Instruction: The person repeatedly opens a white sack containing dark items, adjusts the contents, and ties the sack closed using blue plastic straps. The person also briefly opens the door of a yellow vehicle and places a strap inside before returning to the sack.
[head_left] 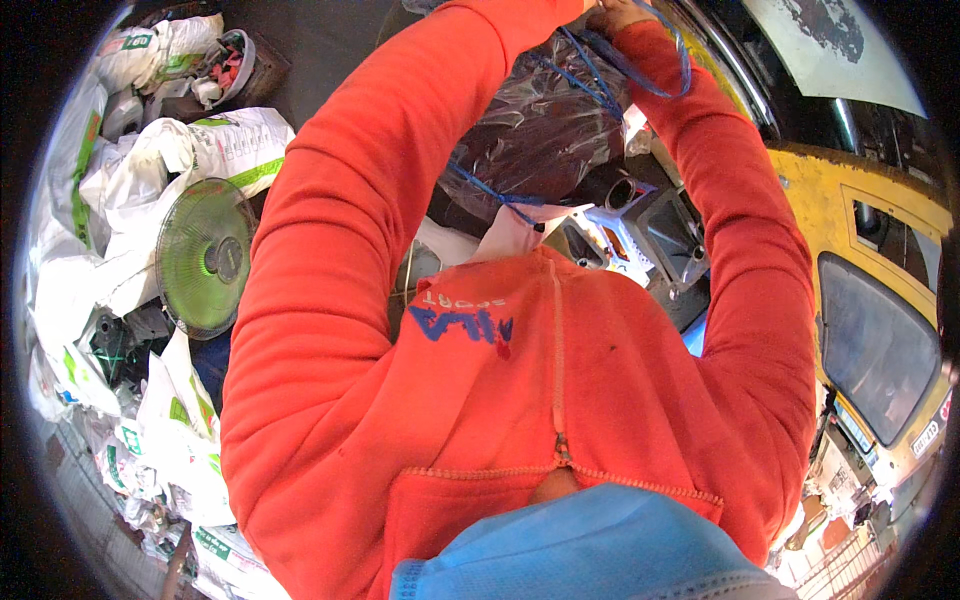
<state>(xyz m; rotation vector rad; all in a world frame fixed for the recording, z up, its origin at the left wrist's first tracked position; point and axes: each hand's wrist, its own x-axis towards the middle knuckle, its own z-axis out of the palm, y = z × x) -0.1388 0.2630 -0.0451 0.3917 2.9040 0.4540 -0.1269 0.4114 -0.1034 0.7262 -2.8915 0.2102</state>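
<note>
Both my arms, in red sleeves, reach to the top edge of the head view. My right hand [621, 14] is partly in view there, its fingers closed at the blue cord [601, 92], which loops beside my right wrist. Only a sliver of my left hand [588, 6] shows next to it, its fingers cut off by the edge. Below both hands sits a large bundle wrapped in dark, shiny plastic [545, 135]. Strands of the cord run over its top, and another lies across its lower side.
White sacks [215, 150] are piled along the left, with a round fan guard with green blades [205, 258] leaning against them. A tub of scraps [232, 72] stands at the upper left. Metal and electronic parts [665, 235] lie right of the bundle. A yellow vehicle body [800, 190] borders the right.
</note>
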